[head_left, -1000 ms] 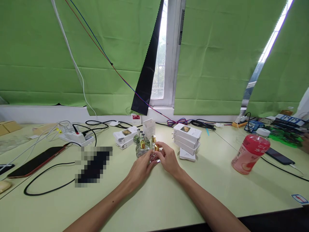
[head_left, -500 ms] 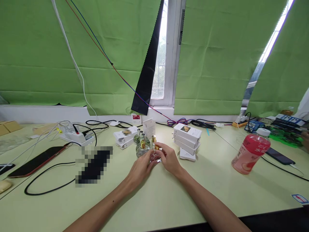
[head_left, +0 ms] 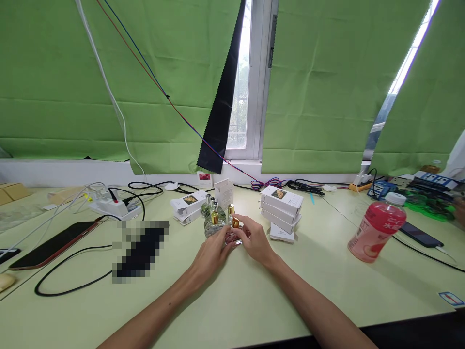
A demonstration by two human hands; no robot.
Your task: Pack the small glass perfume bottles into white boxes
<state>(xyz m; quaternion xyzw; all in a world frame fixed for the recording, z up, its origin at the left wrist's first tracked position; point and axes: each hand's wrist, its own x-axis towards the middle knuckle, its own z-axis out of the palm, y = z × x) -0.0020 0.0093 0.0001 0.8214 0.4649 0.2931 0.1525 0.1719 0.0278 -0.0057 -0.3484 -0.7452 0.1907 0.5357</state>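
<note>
Both my hands meet at a small pinkish glass perfume bottle (head_left: 232, 236) with a gold neck, standing on the table. My left hand (head_left: 214, 248) has its fingers curled against the bottle's left side. From the right, my right hand (head_left: 255, 237) closes round it, with the index finger near the gold top. Parts of the bottle are hidden by the fingers. Just behind and to the left stand several round glass bottles (head_left: 210, 228) with gold or silver tops. A white folded card (head_left: 224, 192) stands behind them.
White boxes are stacked (head_left: 281, 206) right of my hands, and more white boxes (head_left: 188, 206) lie to the left. A pink drink bottle (head_left: 376, 230) stands at right. Phones, a power strip (head_left: 114, 208) and loose cables lie at left; coiled black cable (head_left: 303, 186) lies at the back.
The view has shifted very slightly. Both hands stay at the perfume bottle, with no clear movement of the things on the table.
</note>
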